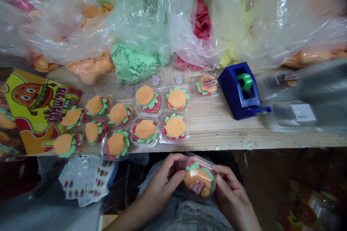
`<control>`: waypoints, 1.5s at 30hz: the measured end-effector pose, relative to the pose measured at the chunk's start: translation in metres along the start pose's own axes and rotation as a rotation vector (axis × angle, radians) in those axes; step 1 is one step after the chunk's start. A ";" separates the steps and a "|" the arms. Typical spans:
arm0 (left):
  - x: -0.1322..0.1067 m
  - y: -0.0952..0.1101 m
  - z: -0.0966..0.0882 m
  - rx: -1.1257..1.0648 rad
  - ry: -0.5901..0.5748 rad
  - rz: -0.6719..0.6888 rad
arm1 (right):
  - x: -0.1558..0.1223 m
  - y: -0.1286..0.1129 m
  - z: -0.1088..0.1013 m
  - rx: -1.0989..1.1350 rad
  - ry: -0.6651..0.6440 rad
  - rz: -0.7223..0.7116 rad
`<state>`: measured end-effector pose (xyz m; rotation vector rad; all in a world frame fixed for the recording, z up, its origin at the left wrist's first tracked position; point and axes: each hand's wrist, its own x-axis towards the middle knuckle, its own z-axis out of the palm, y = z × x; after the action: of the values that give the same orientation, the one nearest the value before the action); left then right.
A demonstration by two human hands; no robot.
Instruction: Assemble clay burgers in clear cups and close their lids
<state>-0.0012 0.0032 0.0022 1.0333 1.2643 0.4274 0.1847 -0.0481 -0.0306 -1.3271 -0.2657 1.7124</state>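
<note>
Over my lap, just off the table's front edge, a clear plastic box with a burger-shaped candy (199, 177) inside is held up between both hands. A burger-print sticker shows on its lid. My left hand (169, 178) pinches the box's left side, thumb in front. On the right side, my right hand (230, 187) grips it between thumb and fingers. Several more burger candies (146, 130) with orange buns, green frills and red layers sit in clear trays on the table. One closed box with a sticker (208, 85) stands beside the blue tape dispenser (240, 90).
Plastic bags of orange, green (138, 61), red (202, 21) and yellow pieces line the back. A printed burger carton (35, 108) stands at left. Clear plastic containers (292, 115) are at right. Sticker sheets (86, 180) hang below the wooden tabletop (211, 130).
</note>
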 end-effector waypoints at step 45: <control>0.007 0.073 -0.008 0.218 0.042 0.249 | -0.002 -0.052 0.012 -0.258 -0.001 -0.318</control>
<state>0.0126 0.0491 0.0581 1.3814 1.2429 0.5113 0.2019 -0.0168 0.0084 -1.3825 -0.6804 1.4443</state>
